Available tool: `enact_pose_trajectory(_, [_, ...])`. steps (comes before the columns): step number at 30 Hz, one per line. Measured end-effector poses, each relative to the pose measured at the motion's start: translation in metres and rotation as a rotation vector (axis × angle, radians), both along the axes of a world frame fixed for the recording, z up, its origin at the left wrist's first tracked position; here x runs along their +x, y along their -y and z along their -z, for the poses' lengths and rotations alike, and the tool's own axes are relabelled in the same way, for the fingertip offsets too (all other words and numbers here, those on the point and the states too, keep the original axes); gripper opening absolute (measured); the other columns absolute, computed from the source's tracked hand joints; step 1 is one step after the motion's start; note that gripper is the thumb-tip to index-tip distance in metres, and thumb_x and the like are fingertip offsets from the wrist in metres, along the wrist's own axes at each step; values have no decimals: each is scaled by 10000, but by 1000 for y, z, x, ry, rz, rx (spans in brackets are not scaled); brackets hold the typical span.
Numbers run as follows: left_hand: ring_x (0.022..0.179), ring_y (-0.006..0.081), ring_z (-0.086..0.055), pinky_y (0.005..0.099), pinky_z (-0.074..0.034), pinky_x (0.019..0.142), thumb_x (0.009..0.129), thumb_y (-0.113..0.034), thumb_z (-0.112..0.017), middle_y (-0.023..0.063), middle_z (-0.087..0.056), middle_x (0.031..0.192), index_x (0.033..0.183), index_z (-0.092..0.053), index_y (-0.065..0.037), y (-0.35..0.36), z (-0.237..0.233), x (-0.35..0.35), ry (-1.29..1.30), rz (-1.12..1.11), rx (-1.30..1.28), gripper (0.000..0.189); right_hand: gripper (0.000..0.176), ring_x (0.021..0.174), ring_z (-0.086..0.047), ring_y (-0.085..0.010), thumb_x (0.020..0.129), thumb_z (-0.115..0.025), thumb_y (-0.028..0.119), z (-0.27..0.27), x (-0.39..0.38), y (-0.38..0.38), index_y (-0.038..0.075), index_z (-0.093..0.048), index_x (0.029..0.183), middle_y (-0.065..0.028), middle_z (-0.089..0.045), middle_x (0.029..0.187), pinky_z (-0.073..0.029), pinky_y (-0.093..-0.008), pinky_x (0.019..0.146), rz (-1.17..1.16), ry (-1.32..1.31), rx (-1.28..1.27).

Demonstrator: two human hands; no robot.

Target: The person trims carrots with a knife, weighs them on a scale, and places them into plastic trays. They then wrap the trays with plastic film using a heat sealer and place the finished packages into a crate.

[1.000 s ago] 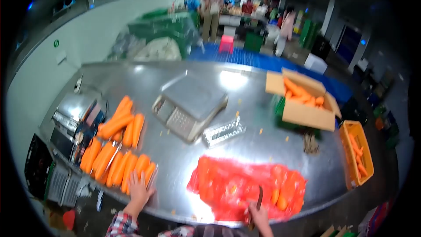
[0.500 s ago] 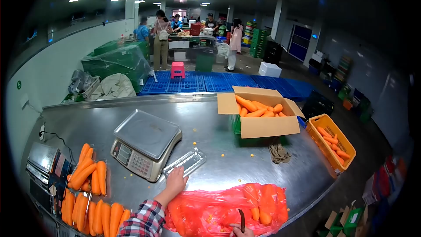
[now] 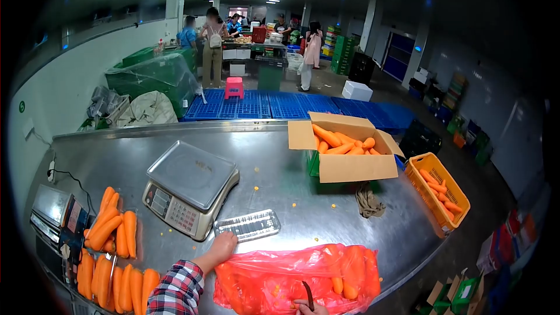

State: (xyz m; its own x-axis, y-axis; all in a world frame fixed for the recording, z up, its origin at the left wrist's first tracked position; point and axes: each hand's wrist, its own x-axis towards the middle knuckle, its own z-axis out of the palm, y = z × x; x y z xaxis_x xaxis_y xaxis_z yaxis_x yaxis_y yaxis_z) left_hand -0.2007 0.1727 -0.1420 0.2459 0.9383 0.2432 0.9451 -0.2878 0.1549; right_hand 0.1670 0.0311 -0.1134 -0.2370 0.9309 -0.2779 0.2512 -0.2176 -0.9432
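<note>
Red bag (image 3: 259, 277) before you, clear tray (image 3: 251, 226) just beyond it, your left hand (image 3: 221, 247) at the tray's near corner, grip unclear, your right hand (image 3: 311, 310) clasping a dark curved tool (image 3: 308, 295) over the bag's near side, scale (image 3: 192, 178) beyond its left end.

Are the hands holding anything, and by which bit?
The right hand holds a dark curved tool by its lower part; the top sticks up. The left hand is at the clear tray's near left corner, but I can't tell if it's gripping.
</note>
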Motion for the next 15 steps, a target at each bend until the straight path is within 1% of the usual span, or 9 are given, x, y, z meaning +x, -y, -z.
enact_pose_trajectory(2, [812, 281, -552, 383, -466, 701, 727, -110, -562, 113, -558, 808, 829, -565, -60, -1, 2, -4, 0, 40, 68, 114, 209, 608, -564, -104, 898, -539, 140, -12, -2, 1, 13, -630, 1036, -28, -601, 661, -446, -234, 571, -4, 23, 23])
enact_pose_trajectory(4, [775, 281, -555, 390, -463, 662, 733, -123, -588, 107, -552, 775, 818, -566, -69, 3, -11, -6, -24, 38, 93, 103, 211, 596, -563, -106, 897, -536, 141, -14, -3, 1, 11, -633, 1032, -30, -601, 649, -446, -236, 561, -8, 6, 61])
enact_pose_trajectory(7, [718, 287, -552, 400, -450, 617, 758, -149, -612, 106, -534, 741, 835, -573, -83, 12, -27, -6, 52, 48, 83, 108, 222, 588, -561, -104, 896, -535, 160, -15, -4, 1, 10, -635, 1025, -34, -605, 643, -442, -237, 548, -19, -51, 54])
enact_pose_trajectory(10, [671, 296, -544, 411, -431, 570, 785, -169, -621, 111, -521, 718, 882, -595, -96, 43, -57, 4, 215, -104, 244, 124, 241, 579, -561, -104, 892, -540, 185, -4, -1, 3, 6, -636, 1022, -33, -605, 636, -436, -241, 533, -30, 24, 33])
enact_pose_trajectory(11, [668, 308, -540, 418, -423, 560, 790, -131, -610, 122, -516, 730, 966, -597, -99, 60, -69, 9, 290, -184, 295, 180, 244, 572, -558, -104, 893, -538, 188, -5, -1, 2, 6, -635, 1024, -32, -603, 629, -434, -241, 530, -41, 33, 38])
enact_pose_trajectory(14, [685, 326, -547, 430, -427, 570, 792, -83, -581, 126, -522, 758, 1041, -573, -98, 115, -65, 10, 420, -355, 387, 250, 251, 554, -548, -102, 895, -533, 191, 1, -1, 2, 5, -633, 1029, -30, -596, 611, -430, -241, 523, -75, 60, 68])
enact_pose_trajectory(15, [700, 332, -554, 436, -439, 586, 786, -68, -570, 131, -530, 786, 1066, -558, -94, 139, -63, 9, 396, -443, 291, 281, 250, 550, -546, -101, 897, -530, 189, 13, 0, 3, 5, -633, 1032, -29, -594, 606, -429, -241, 523, -90, 70, 87])
